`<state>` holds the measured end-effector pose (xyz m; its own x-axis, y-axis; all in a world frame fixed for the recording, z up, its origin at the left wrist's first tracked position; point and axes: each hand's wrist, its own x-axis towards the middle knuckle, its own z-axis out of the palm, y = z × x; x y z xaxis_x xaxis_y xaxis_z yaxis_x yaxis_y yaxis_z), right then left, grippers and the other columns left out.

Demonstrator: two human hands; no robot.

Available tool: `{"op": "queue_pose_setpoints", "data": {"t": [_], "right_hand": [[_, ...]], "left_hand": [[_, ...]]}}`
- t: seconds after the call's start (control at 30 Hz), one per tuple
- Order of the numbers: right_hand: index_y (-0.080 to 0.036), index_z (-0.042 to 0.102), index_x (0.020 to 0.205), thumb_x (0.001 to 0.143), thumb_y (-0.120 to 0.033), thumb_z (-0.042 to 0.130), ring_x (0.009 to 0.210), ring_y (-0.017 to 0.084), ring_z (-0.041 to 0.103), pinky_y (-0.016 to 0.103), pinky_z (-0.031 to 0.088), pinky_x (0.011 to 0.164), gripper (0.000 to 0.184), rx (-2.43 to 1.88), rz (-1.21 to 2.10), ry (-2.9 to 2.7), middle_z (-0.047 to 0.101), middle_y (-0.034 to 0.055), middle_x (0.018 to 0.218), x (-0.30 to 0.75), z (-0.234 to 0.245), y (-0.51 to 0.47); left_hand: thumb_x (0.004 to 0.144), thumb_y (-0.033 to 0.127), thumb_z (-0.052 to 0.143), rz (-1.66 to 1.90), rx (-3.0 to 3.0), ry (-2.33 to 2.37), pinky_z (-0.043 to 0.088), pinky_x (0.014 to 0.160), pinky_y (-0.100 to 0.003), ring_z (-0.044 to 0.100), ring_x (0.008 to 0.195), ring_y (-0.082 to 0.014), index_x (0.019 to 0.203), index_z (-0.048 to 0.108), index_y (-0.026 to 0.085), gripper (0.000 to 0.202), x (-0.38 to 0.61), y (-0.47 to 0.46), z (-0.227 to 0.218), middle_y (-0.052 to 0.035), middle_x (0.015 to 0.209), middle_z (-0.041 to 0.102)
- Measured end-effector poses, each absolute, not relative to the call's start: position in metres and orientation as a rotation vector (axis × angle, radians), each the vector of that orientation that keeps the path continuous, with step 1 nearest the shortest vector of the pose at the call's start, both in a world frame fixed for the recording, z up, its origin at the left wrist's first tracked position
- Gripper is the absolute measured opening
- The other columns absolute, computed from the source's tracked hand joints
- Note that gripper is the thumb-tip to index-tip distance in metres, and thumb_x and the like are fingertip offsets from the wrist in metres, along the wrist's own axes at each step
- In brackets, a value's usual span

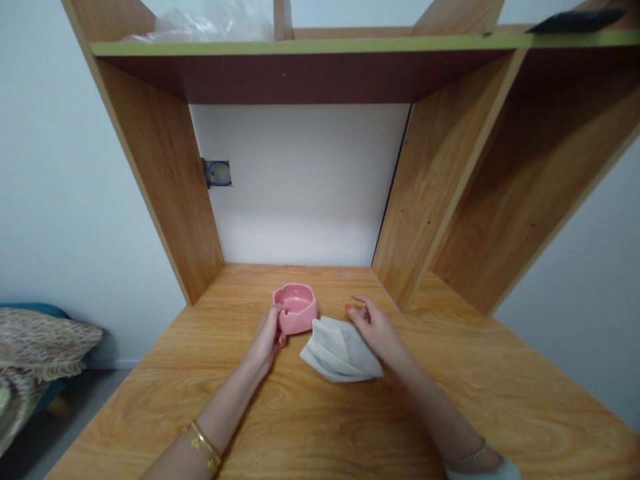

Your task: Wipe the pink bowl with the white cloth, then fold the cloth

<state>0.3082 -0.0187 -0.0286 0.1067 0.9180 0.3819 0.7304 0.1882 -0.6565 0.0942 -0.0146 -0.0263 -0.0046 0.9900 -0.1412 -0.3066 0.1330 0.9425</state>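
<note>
A pink, angular ashtray with a notched rim is tilted slightly toward me above the wooden desk. My left hand grips its left side, the thumb on the rim and the other fingers underneath. Just right of the ashtray is a crumpled pale cloth, its upper left corner close to the ashtray's side. My right hand is at the cloth's right edge, fingers apart and pointing left, with a finger stretched out above the thumb. Part of the cloth is hidden by this hand.
The wooden desktop runs back to a white panel between upright boards. A shelf overhead bears clear plastic wrap and a dark flat object. An uncovered wall box is at left. Fringed fabric lies at far left.
</note>
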Motion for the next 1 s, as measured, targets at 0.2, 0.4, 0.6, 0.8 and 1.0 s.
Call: {"op": "queue_pose_setpoints", "data": {"t": [0.2,0.4,0.6,0.8,1.0], "right_hand": [[-0.018,0.060,0.062,0.075,-0.031,0.045,0.059,0.017,0.053,0.027,0.036,0.057,0.024,-1.681,0.299,-1.702,0.060,0.0050,0.061,0.322,-0.036,-0.017],[-0.019,0.057,0.055,0.075,-0.032,0.044,0.053,0.015,0.052,0.024,0.033,0.050,0.027,-1.593,0.425,-1.778,0.059,0.0014,0.054,0.298,-0.035,-0.024],[-0.017,0.059,0.067,0.078,-0.037,0.042,0.053,0.014,0.051,0.023,0.035,0.050,0.028,-1.456,0.533,-1.795,0.055,-0.0009,0.054,0.280,-0.031,-0.032],[-0.016,0.054,0.104,0.076,-0.039,0.048,0.049,0.012,0.042,0.023,0.034,0.048,0.038,-1.310,0.550,-1.571,0.041,-0.0060,0.053,0.273,-0.027,-0.032],[-0.012,0.049,0.110,0.073,-0.039,0.048,0.041,0.010,0.038,0.021,0.030,0.041,0.046,-1.322,0.719,-1.493,0.037,-0.0088,0.044,0.268,-0.020,-0.036]], "left_hand": [[0.065,0.052,0.046,1.246,0.819,1.036,0.016,0.032,-0.016,0.025,0.024,-0.0035,0.059,0.041,0.019,0.034,0.094,-0.014,-0.027,0.0107,0.032,0.036],[0.062,0.053,0.052,1.215,0.813,1.011,0.016,0.033,-0.015,0.028,0.026,-0.0024,0.062,0.041,0.018,0.037,0.092,-0.014,-0.026,0.0107,0.038,0.040],[0.062,0.055,0.055,1.174,0.876,0.975,0.010,0.032,-0.016,0.017,0.026,0.0000,0.063,0.043,0.018,0.039,0.092,-0.015,-0.025,0.0128,0.037,0.032],[0.059,0.050,0.064,1.165,0.941,0.999,0.012,0.031,-0.016,0.025,0.028,-0.0008,0.068,0.050,0.015,0.039,0.100,-0.019,-0.025,0.0110,0.039,0.037],[0.058,0.040,0.071,1.193,0.975,1.015,0.043,0.053,-0.019,0.058,0.062,-0.0111,0.091,0.052,0.014,0.046,0.107,-0.024,-0.027,-0.0034,0.077,0.062]]}}
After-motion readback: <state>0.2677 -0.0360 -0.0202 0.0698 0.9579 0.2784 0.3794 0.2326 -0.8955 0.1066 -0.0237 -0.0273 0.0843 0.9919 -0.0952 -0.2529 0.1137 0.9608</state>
